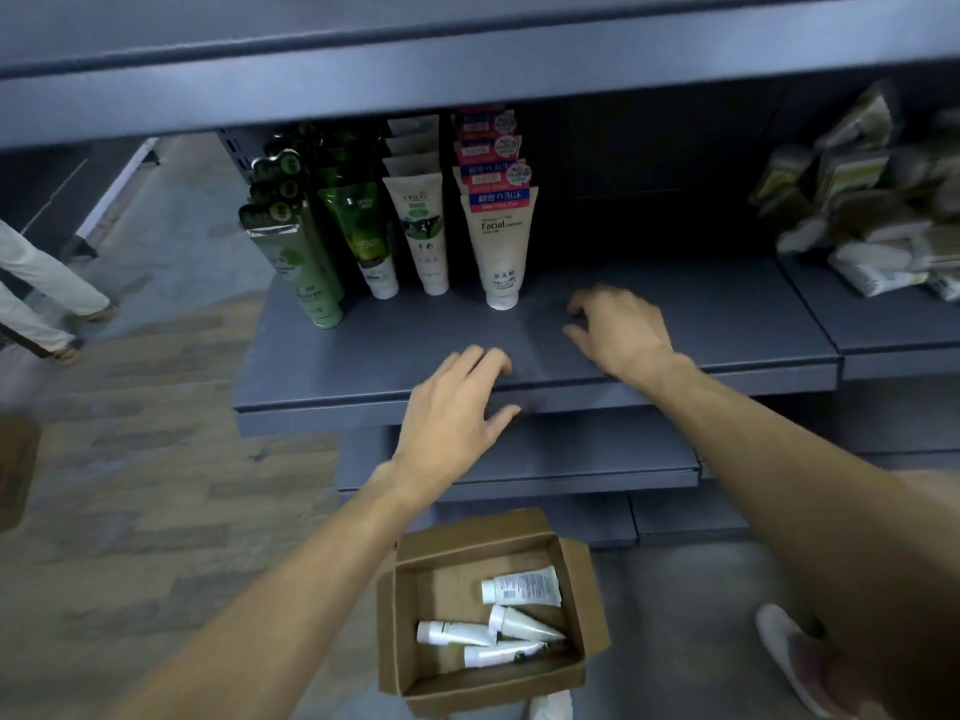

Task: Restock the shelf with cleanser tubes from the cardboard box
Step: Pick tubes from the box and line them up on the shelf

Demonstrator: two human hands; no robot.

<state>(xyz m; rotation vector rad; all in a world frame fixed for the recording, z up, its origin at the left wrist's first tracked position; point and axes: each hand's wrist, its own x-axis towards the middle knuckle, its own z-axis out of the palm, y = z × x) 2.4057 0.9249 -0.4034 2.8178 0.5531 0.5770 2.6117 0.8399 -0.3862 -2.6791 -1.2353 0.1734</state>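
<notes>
An open cardboard box stands on the floor below me with several white cleanser tubes lying in it. The grey shelf holds rows of upright tubes: a cream "Facial" tube in front, a white tube to its left, then green ones. My left hand hovers empty over the shelf's front edge, fingers loosely bent. My right hand is over the bare shelf just right of the cream tube, fingers loosely curled, holding nothing.
Piled packets fill the right shelf section. A shelf board overhangs above. Another person's legs are at the far left on the wood-look floor. My white shoe is at the lower right. Lower shelves jut out beneath.
</notes>
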